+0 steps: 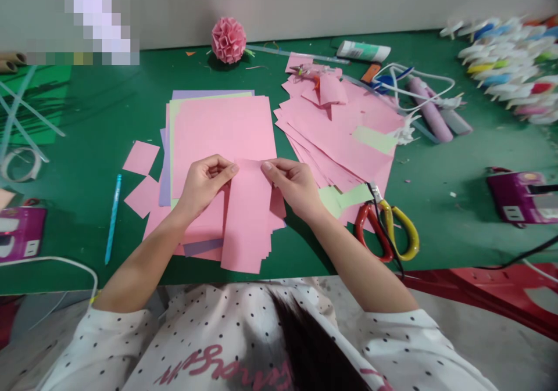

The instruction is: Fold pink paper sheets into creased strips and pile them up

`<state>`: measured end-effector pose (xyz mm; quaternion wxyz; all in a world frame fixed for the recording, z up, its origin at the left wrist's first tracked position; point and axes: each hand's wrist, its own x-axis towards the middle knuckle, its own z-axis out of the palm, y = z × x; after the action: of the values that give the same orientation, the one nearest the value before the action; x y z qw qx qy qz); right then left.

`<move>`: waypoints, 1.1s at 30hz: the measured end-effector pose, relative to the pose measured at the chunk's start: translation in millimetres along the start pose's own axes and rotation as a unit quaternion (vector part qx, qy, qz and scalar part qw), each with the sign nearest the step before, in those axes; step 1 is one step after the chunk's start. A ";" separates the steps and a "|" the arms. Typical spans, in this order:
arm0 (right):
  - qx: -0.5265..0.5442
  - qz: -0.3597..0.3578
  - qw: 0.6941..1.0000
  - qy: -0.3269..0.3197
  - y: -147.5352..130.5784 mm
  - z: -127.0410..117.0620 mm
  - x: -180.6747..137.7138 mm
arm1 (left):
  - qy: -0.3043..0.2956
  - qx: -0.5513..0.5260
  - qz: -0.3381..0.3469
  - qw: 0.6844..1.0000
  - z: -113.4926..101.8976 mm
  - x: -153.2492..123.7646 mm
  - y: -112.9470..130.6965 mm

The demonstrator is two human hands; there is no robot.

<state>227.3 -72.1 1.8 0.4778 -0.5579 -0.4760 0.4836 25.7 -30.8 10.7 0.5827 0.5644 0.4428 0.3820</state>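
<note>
Soft light, faint shadows, pixelated upper-left corner

left grip (204, 183): pinching, fingers curled; right grip (296, 186): pinching, fingers curled; forearms (142, 257): bare, angled inward

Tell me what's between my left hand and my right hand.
In the head view, a strip of pink paper spans the gap between your left hand and right hand, pinched near its top; a stack of paper lies beneath.

- Paper stack (222, 132): partly hidden behind pink strip (248, 216).
- Scissors (385, 210): blades largely hidden.
- Right-side purple device (518, 196): cut off at edge.
- White-green tube (364, 51): print illegible.
</note>
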 end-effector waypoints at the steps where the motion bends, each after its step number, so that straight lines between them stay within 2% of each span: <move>1: 0.008 0.002 1.000 0.001 -0.2 0.1 0.0 | -0.007 -0.003 -0.006 1.000 -0.6 -0.1 -0.2; 5: 0.039 0.017 0.999 -0.021 -1.9 1.0 -0.7 | -0.026 0.026 0.004 0.999 -1.0 -1.6 1.1; 9: 0.056 0.014 0.997 -0.057 -1.9 2.4 -0.7 | -0.079 0.060 0.009 0.995 2.6 -4.7 4.0; 15: -0.010 -0.021 0.997 -0.070 1.4 3.4 -1.6 | -0.121 0.083 -0.007 0.989 5.9 -7.2 2.9; 20: -0.021 -0.032 0.997 -0.062 1.0 4.7 -3.4 | -0.118 0.101 0.015 0.988 8.8 -8.3 3.1; 26: -0.021 -0.043 0.996 -0.073 -0.3 7.6 -4.0 | -0.054 0.107 0.032 0.992 17.7 -13.3 1.3; 33: -0.012 -0.051 0.996 -0.073 -3.4 10.9 -5.5 | -0.072 0.114 0.037 0.990 17.8 -14.6 1.6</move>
<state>215.8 -76.4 4.8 0.4590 -0.5020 -0.5430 0.4924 38.0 -50.2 13.1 0.5304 0.6691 0.4189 0.3090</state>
